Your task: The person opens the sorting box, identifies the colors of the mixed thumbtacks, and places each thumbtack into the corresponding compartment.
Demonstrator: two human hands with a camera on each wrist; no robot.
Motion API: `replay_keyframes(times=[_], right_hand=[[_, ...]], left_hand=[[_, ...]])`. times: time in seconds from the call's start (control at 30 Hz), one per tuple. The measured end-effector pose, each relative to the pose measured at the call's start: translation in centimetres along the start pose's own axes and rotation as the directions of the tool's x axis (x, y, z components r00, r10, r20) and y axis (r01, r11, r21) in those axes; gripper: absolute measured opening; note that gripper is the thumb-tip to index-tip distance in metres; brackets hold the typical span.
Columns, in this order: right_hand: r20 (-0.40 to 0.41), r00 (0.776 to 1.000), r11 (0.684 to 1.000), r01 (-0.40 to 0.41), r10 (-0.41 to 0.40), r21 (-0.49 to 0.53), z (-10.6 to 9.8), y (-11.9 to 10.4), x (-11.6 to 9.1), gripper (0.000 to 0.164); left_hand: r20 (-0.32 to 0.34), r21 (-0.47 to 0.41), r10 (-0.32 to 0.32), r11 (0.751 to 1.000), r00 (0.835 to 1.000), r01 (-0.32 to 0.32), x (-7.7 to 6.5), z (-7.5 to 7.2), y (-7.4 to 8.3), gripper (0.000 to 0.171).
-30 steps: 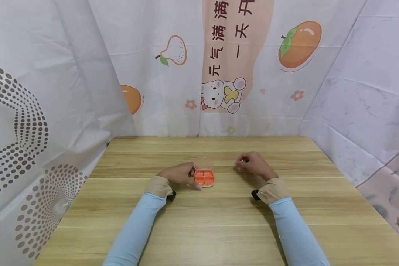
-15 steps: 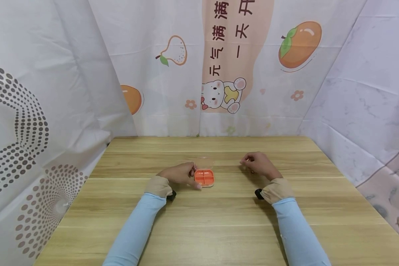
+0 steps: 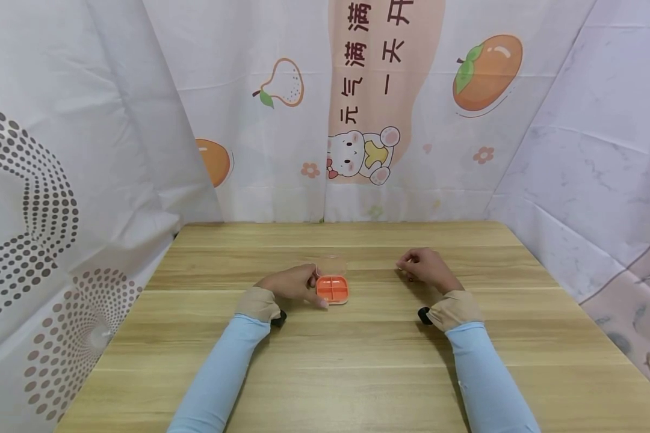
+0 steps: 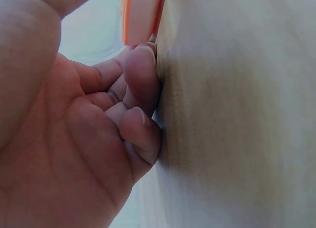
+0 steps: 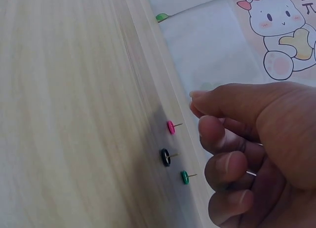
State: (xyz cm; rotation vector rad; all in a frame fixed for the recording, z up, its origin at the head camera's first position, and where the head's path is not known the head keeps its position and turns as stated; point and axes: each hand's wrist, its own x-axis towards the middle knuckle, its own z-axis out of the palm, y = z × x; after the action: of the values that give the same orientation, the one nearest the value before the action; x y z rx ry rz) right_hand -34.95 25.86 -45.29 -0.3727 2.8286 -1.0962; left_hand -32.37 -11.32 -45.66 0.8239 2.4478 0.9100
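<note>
An orange pill box with four-sided dividers lies on the table, its clear lid tipped back. My left hand grips the box's left end, the thumb along the near side and the fingers behind. In the left wrist view some curled fingertips sit against the box's edge. To the right, my right hand hovers over the table with curled fingers, thumb tip close to the index finger; nothing shows between them. Beside it, in the right wrist view, pink, black and green thumbtacks stand points up.
Around the box spreads a wood-grain table. A white curtain with printed fruit and a cartoon character hangs along its back edge. More sheets stand at the left and right sides.
My right hand has drifted right, away from the pill box, and slowed. The left hand and the box have stayed in place.
</note>
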Motion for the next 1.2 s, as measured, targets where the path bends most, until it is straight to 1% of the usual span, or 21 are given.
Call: replay_keyframes(times=[0.13,0.27,0.4,0.7,0.93,1.0,1.03,1.1,1.13,1.17,1.2], right_hand=[[-0.014,1.000,1.000,-0.008,0.008,-0.004,-0.08,0.00,-0.14,0.022],[-0.019,1.000,1.000,-0.024,0.024,-0.004,-0.02,0.12,-0.17,0.022],[-0.029,0.999,0.999,-0.024,0.023,-0.026,0.17,0.20,-0.15,0.021],[-0.024,1.000,0.996,0.007,-0.009,-0.091,0.57,0.23,-0.11,0.020],[-0.025,0.999,0.991,0.018,-0.021,-0.132,0.64,0.44,-0.06,0.019],[-0.018,1.000,0.995,0.000,-0.002,-0.099,0.57,0.38,-0.12,0.019],[-0.013,1.000,0.998,-0.020,0.019,-0.062,0.50,0.34,-0.15,0.020],[0.004,0.998,0.996,-0.062,0.062,0.062,0.28,0.32,-0.15,0.023],[0.018,0.996,0.985,-0.086,0.085,0.147,0.14,0.35,-0.12,0.024],[0.036,0.993,0.961,-0.114,0.108,0.251,-0.03,0.39,-0.09,0.025],[0.062,0.990,0.918,-0.139,0.125,0.372,-0.22,0.47,-0.01,0.025]], left_hand=[[-0.002,0.005,-0.005,1.000,1.000,0.005,0.03,0.08,-0.18,0.066],[0.001,-0.001,0.003,1.000,1.000,-0.003,0.02,0.04,-0.12,0.064],[0.002,-0.005,0.009,1.000,1.000,-0.009,-0.03,0.01,0.01,0.063],[-0.006,-0.002,-0.015,1.000,1.000,0.015,-0.19,0.10,0.10,0.065],[-0.006,0.009,-0.005,1.000,1.000,0.006,-0.10,0.12,-0.04,0.066],[-0.005,0.015,-0.006,1.000,1.000,0.006,-0.07,0.13,-0.11,0.066],[-0.005,0.017,-0.006,1.000,1.000,0.006,-0.06,0.13,-0.11,0.066],[-0.005,0.019,-0.008,1.000,1.000,0.008,-0.04,0.13,-0.13,0.067],[-0.006,0.019,-0.008,1.000,1.000,0.008,-0.04,0.12,-0.11,0.066],[-0.006,0.018,-0.008,1.000,1.000,0.008,-0.04,0.11,-0.09,0.066],[-0.007,0.018,-0.007,1.000,1.000,0.007,-0.05,0.09,-0.07,0.066]])
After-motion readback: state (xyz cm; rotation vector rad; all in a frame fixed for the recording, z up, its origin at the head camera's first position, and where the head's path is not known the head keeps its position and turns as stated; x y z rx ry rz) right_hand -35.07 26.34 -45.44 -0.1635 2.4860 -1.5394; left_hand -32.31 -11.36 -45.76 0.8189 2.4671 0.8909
